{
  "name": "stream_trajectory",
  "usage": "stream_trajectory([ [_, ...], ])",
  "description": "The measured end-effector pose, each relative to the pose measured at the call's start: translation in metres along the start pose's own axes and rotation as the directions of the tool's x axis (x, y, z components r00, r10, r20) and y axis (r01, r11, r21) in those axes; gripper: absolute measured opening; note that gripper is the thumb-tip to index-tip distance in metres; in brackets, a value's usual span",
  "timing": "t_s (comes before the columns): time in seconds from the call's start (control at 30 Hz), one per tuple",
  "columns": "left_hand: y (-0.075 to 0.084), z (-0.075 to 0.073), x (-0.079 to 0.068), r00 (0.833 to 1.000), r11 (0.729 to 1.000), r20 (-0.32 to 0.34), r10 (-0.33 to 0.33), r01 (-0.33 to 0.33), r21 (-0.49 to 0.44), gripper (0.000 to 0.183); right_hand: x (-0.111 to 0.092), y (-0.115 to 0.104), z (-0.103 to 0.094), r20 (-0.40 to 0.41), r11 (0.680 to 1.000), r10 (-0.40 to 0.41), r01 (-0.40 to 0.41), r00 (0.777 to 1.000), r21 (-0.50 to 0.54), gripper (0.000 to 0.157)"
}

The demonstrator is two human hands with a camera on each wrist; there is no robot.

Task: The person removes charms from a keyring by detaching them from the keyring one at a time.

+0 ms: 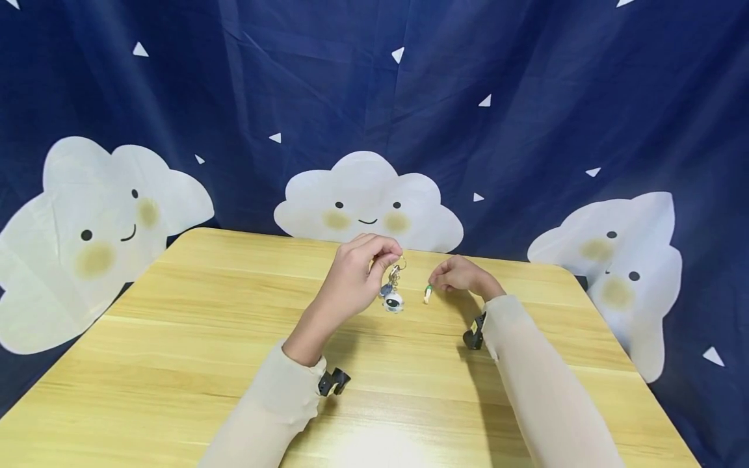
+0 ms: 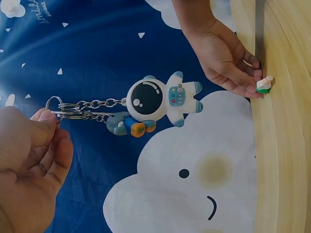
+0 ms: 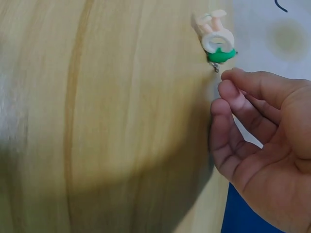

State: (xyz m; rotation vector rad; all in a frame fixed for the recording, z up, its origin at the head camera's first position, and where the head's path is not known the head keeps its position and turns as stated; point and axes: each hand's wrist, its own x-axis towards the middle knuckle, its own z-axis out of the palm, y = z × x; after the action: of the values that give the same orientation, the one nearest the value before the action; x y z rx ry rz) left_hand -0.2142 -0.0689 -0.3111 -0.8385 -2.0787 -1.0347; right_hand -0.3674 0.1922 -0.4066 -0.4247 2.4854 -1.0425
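Observation:
My left hand (image 1: 359,270) pinches the metal ring of a keychain bunch above the table. A white astronaut figure (image 2: 167,99) with a black visor hangs from it on a chain. Beside it dangles a smaller blue-grey figure (image 2: 129,125) with orange parts, partly behind the astronaut. On the tabletop lies a small pale figure charm (image 3: 217,41) with a green part and a tiny metal eyelet. The right hand (image 3: 267,116) is just beside that eyelet, its fingers loosely bent and thumb and fingertips close together. A narrow gap shows between fingertips and eyelet in the right wrist view.
The light wooden table (image 1: 175,364) spreads under both hands. A dark blue curtain (image 1: 328,78) with white clouds hangs behind its far edge. Small black cameras (image 1: 333,382) sit on both wrists, over pale sleeves.

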Motion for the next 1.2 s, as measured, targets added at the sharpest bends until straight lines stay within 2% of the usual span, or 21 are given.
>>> stream_trajectory([
  [0.2, 0.0, 0.0, 0.0, 1.0, 1.0, 0.012, -0.014, 0.014, 0.003, 0.004, -0.009, -0.007, -0.01, -0.027, 0.999, -0.035, 0.034, 0.999, -0.036, 0.017],
  [0.37, -0.001, -0.001, 0.0, 0.999, 0.999, 0.015, -0.032, 0.032, 0.006, 0.004, -0.02, -0.027, -0.019, -0.047, 0.987, -0.133, 0.128, 0.99, -0.097, 0.018],
  [0.57, -0.002, -0.003, -0.001, 0.999, 0.999, 0.009, -0.042, 0.042, 0.005, 0.005, -0.036, -0.057, -0.022, -0.074, 0.939, -0.274, 0.25, 0.959, -0.236, 0.011],
  [0.77, -0.001, -0.005, -0.001, 0.999, 0.999, -0.01, -0.041, 0.041, -0.001, 0.004, -0.057, -0.088, -0.012, -0.069, 0.886, -0.39, 0.354, 0.918, -0.299, 0.009],
  [0.9, -0.001, -0.003, -0.001, 0.999, 0.999, -0.011, -0.041, 0.041, -0.009, 0.004, -0.074, -0.103, -0.003, -0.077, 0.851, -0.468, 0.426, 0.88, -0.308, 0.009],
  [1.03, 0.0, 0.0, -0.001, 0.999, 0.999, -0.01, -0.04, 0.04, -0.017, 0.004, -0.089, -0.114, 0.007, -0.106, 0.806, -0.545, 0.485, 0.832, -0.339, 0.01],
  [1.13, 0.0, 0.001, 0.0, 0.999, 0.999, -0.018, -0.039, 0.039, -0.02, 0.004, -0.098, -0.12, 0.016, -0.146, 0.757, -0.62, 0.538, 0.771, -0.372, 0.012],
  [1.2, 0.001, 0.001, -0.001, 0.999, 0.999, -0.021, -0.039, 0.039, -0.02, 0.004, -0.103, -0.123, 0.023, -0.183, 0.721, -0.67, 0.571, 0.72, -0.392, 0.014],
])
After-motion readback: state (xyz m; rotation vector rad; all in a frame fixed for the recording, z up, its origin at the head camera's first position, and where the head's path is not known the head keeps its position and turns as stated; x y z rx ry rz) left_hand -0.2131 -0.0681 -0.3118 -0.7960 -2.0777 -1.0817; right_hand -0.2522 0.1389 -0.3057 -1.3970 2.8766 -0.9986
